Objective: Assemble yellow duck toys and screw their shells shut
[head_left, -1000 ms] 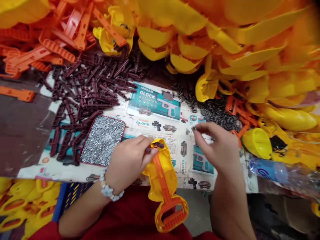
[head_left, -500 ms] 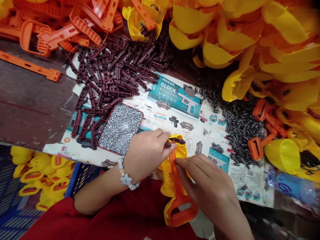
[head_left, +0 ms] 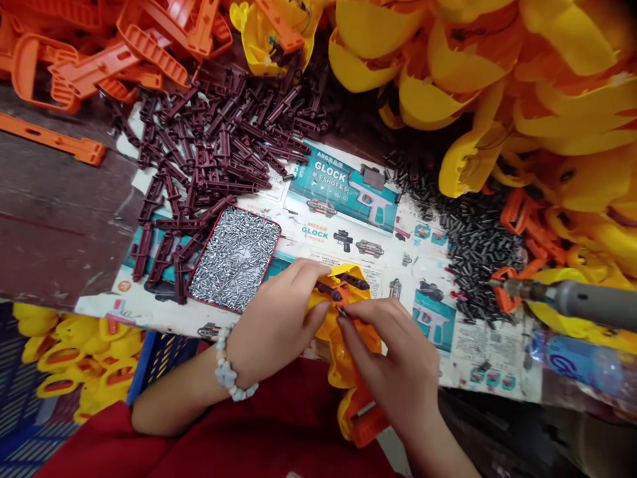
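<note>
A wooden bench [head_left: 50, 199] fills the far left, with an orange plastic bar [head_left: 52, 141] lying on it and a heap of orange plastic frames [head_left: 94, 66] above; below its edge, yellow-and-orange toy parts [head_left: 84, 358] sit beside a blue crate [head_left: 159, 362]. Further right, loose maroon plastic pieces [head_left: 199, 146] spread over a printed sheet [head_left: 343, 229], next to a red-rimmed tin of silver screws [head_left: 233, 259]. The left hand [head_left: 271, 332], wearing a beaded bracelet [head_left: 229, 372] and a red sleeve [head_left: 199, 425], closes firmly around a yellow toy shell [head_left: 343, 332]; two maroon rods [head_left: 338, 289] lie across the shell just above its fingers, and an orange handle [head_left: 361, 418] sticks out below, partly behind the right hand [head_left: 393, 352]. That hand grips narrowly, its fingertips [head_left: 348, 312] pinching a tiny screw [head_left: 341, 311] right against the shell; the hands touch the shell from either side. Beyond them lie black metal tubes [head_left: 478, 252], an electric screwdriver [head_left: 572, 295] entering from the right edge, well apart from the hands, and a plastic bottle [head_left: 577, 362]; heaped yellow shells [head_left: 448, 66] tower behind.
</note>
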A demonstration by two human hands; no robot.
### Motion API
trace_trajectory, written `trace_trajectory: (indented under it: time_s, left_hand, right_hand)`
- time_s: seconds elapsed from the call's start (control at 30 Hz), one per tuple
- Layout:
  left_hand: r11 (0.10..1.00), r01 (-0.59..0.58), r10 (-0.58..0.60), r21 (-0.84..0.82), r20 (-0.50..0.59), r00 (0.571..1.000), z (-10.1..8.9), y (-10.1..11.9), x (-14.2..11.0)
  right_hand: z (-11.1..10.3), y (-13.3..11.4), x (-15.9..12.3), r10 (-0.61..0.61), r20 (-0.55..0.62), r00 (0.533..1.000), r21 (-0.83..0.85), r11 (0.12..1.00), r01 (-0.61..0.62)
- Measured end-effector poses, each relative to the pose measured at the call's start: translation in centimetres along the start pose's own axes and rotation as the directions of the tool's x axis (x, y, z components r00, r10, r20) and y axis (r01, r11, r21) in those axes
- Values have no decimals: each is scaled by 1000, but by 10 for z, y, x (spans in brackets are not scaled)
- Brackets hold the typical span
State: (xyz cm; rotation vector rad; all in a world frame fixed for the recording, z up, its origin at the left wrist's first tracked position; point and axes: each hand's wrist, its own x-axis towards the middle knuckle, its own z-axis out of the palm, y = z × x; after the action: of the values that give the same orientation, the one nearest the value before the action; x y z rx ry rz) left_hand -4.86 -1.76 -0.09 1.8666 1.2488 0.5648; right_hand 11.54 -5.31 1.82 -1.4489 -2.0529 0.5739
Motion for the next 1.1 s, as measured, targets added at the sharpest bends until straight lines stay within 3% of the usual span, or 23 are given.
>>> trace_trajectory:
  time_s: [0.13, 0.27, 0.57, 0.67, 0.73, 0.8, 0.83, 0.9, 0.93, 0.97, 1.0, 1.07, 1.1]
  left_hand:
    - [988, -45, 55, 147, -63, 997, 9, 1, -5]
    - [966, -129, 151, 225, -84, 985, 11, 1, -7]
    - [938, -187, 233, 291, -131, 964, 10, -2, -10]
    - [979, -125, 146, 161, -125, 981, 11, -4, -9]
    - [996, -82, 84, 19, -133, 988, 12, -6, -8]
    - [988, -94, 74, -123, -157, 985, 10, -5, -7]
    - [974, -117, 84, -194, -171, 982, 10, -4, -8]
    - [911, -151, 82, -384, -189, 979, 9, -2, -13]
    - [854, -149, 66, -498, -180, 981, 10, -2, -16]
    - [767, -124, 33, -629, -154, 988, 12, -2, -19]
    - [674, -86, 16, -734, -103, 995, 14, -4, -22]
    - [569, -47, 61, -821, -15, 998, 18, -10, -27]
    - [562, -11, 33, -827, 9, 999, 18, -14, -28]
  right_hand:
    - [9, -1, 3, 2, -118, 993, -1, 1000, -2]
    - [17, -5, 6, -6, -216, 976, -115, 993, -19]
    - [20, -8, 11, -108, -187, 976, -244, 968, 60]
    - [17, -7, 9, -114, -160, 981, -172, 981, 86]
    - [13, -6, 7, -107, -207, 973, -127, 989, 82]
    - [6, -2, 6, -62, -242, 968, -61, 997, 49]
    - [1, 2, 7, -22, -194, 981, 10, 1000, 24]
    - [-13, 15, 16, 59, -60, 996, 222, 974, -44]
    - [-20, 23, 23, 77, -44, 996, 320, 946, -59]
    - [-28, 32, 32, 85, -115, 990, 396, 917, -33]
    - [-34, 40, 41, 88, -258, 962, 436, 900, 34]
    - [-43, 52, 61, 78, -575, 814, 404, 892, 200]
    - [-44, 53, 70, 64, -665, 744, 365, 897, 249]
